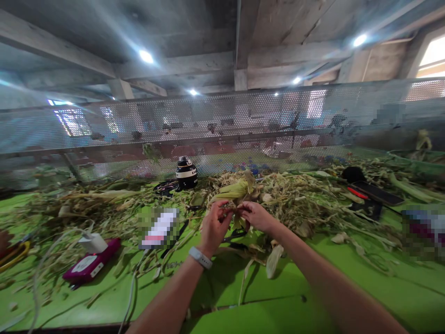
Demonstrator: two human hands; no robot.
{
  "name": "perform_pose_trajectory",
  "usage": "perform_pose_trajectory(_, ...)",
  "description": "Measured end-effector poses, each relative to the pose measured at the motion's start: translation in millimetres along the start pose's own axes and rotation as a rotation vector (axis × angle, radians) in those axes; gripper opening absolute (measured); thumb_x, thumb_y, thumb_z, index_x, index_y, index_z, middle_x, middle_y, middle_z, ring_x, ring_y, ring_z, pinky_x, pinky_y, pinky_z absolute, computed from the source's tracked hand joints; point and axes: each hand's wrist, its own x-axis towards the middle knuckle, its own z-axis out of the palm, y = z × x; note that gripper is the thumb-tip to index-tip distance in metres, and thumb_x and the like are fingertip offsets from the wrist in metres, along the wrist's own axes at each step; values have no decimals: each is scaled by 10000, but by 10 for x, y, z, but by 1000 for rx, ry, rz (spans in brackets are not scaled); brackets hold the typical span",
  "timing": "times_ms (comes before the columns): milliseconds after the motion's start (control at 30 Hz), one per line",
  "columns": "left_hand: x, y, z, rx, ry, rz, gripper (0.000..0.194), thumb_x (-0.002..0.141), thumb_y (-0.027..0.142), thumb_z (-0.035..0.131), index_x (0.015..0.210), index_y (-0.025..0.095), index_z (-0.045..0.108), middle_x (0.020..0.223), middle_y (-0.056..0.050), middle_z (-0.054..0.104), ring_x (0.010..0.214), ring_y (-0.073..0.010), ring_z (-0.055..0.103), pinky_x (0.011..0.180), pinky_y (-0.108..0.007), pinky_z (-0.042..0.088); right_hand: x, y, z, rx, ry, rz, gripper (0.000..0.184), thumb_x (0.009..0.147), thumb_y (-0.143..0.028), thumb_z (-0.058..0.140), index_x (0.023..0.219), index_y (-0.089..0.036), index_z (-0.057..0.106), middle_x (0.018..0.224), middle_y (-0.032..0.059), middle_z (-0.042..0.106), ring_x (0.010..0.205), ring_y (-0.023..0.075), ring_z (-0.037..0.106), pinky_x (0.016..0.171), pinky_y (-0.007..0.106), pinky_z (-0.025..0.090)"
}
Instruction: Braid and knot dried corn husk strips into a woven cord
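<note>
Well, from where I stand, both hands meet over the green table (333,278), the left hand (213,227) and right hand (256,216) with fingers bent and tips nearly together. The yellow-green husk bundle (234,189) lies at twelve o'clock, just beyond those fingertips; whether either hand grips it, I can't tell. A heap of dry husks (299,199) spreads toward two and three o'clock, a black flask (187,175) stands at eleven, and one pale leaf (274,261) lies near five.

concrete beams (57,44) overhead | lit lamps (146,56) | perforated screen (208,120) across | bright window (433,55), right | green tabletop (285,297)
</note>
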Motion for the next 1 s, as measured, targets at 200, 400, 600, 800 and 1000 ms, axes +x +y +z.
perform_pose_trajectory(200,17,44,81,-337,79,-121,402,688,257,708,1052,187,551,814,-34,685,669,-151,630,545,-219,483,-32,-15,-67,-197,113,-83,77,739,-164,469,711,-185,537,598,-36,476,503,106,489,502,229,446)
perform_pose_trajectory(400,105,74,111,-822,146,-595,184,680,87,671,851,129,618,777,-36,698,487,-49,560,448,-138,435,-56,-37,-195,-514,277,-274,69,654,-146,556,605,-180,591,687,13,563,666,140,504,647,257,392)
perform_pose_trajectory(600,111,148,85,-1229,112,-650,146,724,-2,579,784,131,570,587,35,577,417,-16,464,404,-103,377,-22,-97,-166,149,195,112,81,653,-184,532,575,-185,556,467,-52,459,433,89,398,444,207,275)
perform_pose_trajectory(800,60,154,115,-1236,-25,-573,203,674,76,676,668,152,488,522,82,462,414,-18,395,419,-130,348,-97,-174,-15,619,182,172,50,623,-225,535,629,-175,538,512,-59,465,421,56,343,385,166,227)
perform_pose_trajectory(1000,36,136,116,-1237,-119,-582,190,628,118,730,732,130,572,473,91,390,413,-25,346,400,-134,296,-140,-164,80,1041,-17,141,46,600,-176,557,612,-161,516,618,-34,567,367,11,195,345,155,173)
